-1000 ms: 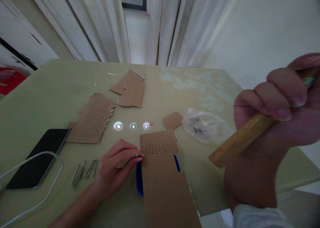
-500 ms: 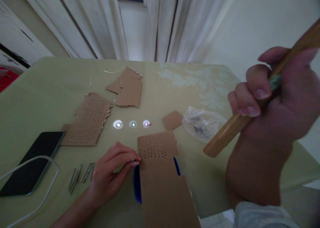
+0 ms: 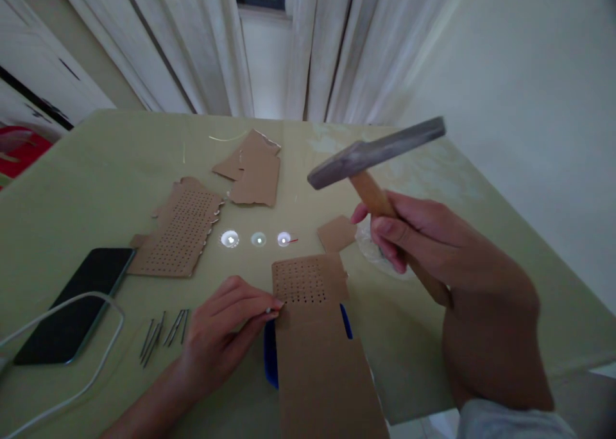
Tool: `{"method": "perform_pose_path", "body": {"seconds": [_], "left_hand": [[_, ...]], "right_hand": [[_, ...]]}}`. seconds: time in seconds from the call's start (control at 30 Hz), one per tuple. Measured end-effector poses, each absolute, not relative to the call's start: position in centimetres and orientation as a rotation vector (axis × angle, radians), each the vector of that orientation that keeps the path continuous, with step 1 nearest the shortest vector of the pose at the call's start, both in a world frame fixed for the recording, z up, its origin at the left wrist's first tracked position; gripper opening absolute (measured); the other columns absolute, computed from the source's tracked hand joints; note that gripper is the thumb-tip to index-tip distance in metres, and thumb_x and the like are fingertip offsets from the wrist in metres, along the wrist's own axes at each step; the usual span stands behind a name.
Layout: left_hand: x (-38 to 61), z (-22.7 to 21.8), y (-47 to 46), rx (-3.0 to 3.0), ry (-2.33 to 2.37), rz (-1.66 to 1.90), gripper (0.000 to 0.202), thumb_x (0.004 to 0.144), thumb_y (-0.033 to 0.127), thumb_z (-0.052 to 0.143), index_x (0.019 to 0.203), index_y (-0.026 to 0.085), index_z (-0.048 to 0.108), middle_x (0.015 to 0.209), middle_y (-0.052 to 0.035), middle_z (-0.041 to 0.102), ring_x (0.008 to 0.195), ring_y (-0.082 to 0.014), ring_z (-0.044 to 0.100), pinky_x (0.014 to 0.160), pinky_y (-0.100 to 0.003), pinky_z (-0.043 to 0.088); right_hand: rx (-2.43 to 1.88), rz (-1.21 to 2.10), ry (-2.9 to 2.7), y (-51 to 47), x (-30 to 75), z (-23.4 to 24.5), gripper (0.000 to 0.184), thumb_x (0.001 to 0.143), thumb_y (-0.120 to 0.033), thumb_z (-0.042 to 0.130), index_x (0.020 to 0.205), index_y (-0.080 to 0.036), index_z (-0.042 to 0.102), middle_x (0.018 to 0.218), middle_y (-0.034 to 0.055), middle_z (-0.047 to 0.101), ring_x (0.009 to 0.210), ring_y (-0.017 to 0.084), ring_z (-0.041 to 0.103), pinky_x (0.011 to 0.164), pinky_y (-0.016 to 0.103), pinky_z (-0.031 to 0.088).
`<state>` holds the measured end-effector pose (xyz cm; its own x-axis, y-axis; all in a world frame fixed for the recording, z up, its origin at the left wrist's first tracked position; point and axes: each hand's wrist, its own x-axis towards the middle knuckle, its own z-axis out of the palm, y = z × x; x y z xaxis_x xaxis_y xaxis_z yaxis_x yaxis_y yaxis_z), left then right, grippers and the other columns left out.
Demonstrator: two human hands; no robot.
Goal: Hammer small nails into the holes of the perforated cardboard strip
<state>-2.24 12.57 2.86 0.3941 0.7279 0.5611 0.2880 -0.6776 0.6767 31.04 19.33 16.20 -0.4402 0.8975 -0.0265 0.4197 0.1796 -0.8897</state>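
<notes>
My left hand (image 3: 231,327) pinches a nail (image 3: 268,310) at the left edge of a cardboard strip (image 3: 322,362), just below its rows of punched holes. Only the nail's head shows; fingers hide the rest. Beneath the strip, parts of a blue object (image 3: 271,355) stick out on both sides. My right hand (image 3: 414,240) is wrapped round the wooden handle of a hammer (image 3: 375,153). The metal head is in the air above and to the right of the strip, apart from the nail.
Several loose nails (image 3: 153,339) lie left of my left hand, beside a phone (image 3: 72,307) and a white cable (image 3: 108,355). A perforated cardboard piece (image 3: 180,230), torn cardboard (image 3: 257,176), a small cardboard scrap (image 3: 335,233) and a clear plastic bag (image 3: 368,246) lie farther back.
The hammer has swung down and leftward from the upper right, its head coming into full view. My left hand still pinches the nail at the same spot on the cardboard.
</notes>
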Motion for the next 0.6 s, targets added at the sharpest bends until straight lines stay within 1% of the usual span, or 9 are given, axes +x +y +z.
{"method": "perform_pose_path", "body": {"seconds": [0.07,0.13,0.2,0.27,0.37,0.47,0.6], "left_hand": [[-2.2,2.8,12.6,2.174,0.87,1.234,0.017,0.105,0.01,0.072,0.117,0.02,0.079,0.1,-0.005,0.085,0.086,-0.0166,0.077,0.079,-0.029,0.06],[-2.1,2.8,12.6,2.176,0.863,1.253,0.016,0.105,0.01,0.072,0.117,0.019,0.079,0.098,-0.0048,0.084,0.085,-0.0159,0.077,0.079,-0.028,0.06],[-2.0,2.9,12.6,2.181,0.853,1.266,0.015,0.106,0.01,0.071,0.116,0.018,0.079,0.098,-0.0047,0.084,0.085,-0.0153,0.076,0.078,-0.027,0.059],[-1.9,3.1,12.6,2.186,0.852,1.264,0.014,0.107,0.01,0.07,0.115,0.017,0.078,0.098,-0.0051,0.083,0.086,-0.0149,0.075,0.079,-0.026,0.059],[-1.8,3.1,12.6,2.188,0.854,1.259,0.014,0.106,0.009,0.07,0.115,0.017,0.078,0.1,-0.0059,0.082,0.088,-0.015,0.073,0.079,-0.026,0.059],[-1.7,3.1,12.5,2.199,0.85,1.271,0.014,0.107,0.01,0.068,0.115,0.017,0.077,0.1,-0.0061,0.081,0.087,-0.0148,0.071,0.079,-0.025,0.059],[-1.3,3.1,12.5,2.206,0.879,1.293,0.01,0.109,0.014,0.068,0.11,0.017,0.077,0.096,-0.0045,0.078,0.083,-0.014,0.067,0.075,-0.023,0.057]], "right_hand": [[-1.208,1.14,-2.175,19.4,31.0,16.2,0.034,0.118,-0.051,0.052,0.113,-0.024,0.072,0.066,-0.0051,0.062,0.056,0.015,0.058,0.06,0.028,0.046],[-1.191,1.039,-2.351,19.4,30.9,16.4,0.039,0.118,-0.054,0.05,0.106,-0.022,0.069,0.07,-0.0037,0.063,0.059,0.016,0.058,0.064,0.029,0.044],[-1.172,0.976,-2.479,19.3,30.7,16.7,0.042,0.118,-0.056,0.05,0.106,-0.021,0.069,0.075,-0.0024,0.063,0.064,0.017,0.058,0.066,0.03,0.041],[-1.138,0.973,-2.566,19.0,30.4,16.9,0.045,0.118,-0.058,0.046,0.106,-0.021,0.068,0.077,-0.0017,0.063,0.067,0.018,0.058,0.068,0.031,0.039],[-1.084,1.01,-2.647,18.6,30.0,17.2,0.053,0.119,-0.061,0.039,0.098,-0.021,0.066,0.075,-0.0014,0.061,0.067,0.018,0.057,0.067,0.032,0.037],[-1.072,1.047,-2.703,18.1,29.6,17.4,0.05,0.12,-0.058,0.04,0.101,-0.021,0.066,0.074,-0.002,0.061,0.065,0.018,0.058,0.066,0.032,0.037],[-1.09,1.079,-2.721,17.0,29.3,18.0,0.044,0.12,-0.055,0.043,0.106,-0.022,0.068,0.075,-0.0011,0.066,0.064,0.018,0.06,0.064,0.033,0.037]]}}
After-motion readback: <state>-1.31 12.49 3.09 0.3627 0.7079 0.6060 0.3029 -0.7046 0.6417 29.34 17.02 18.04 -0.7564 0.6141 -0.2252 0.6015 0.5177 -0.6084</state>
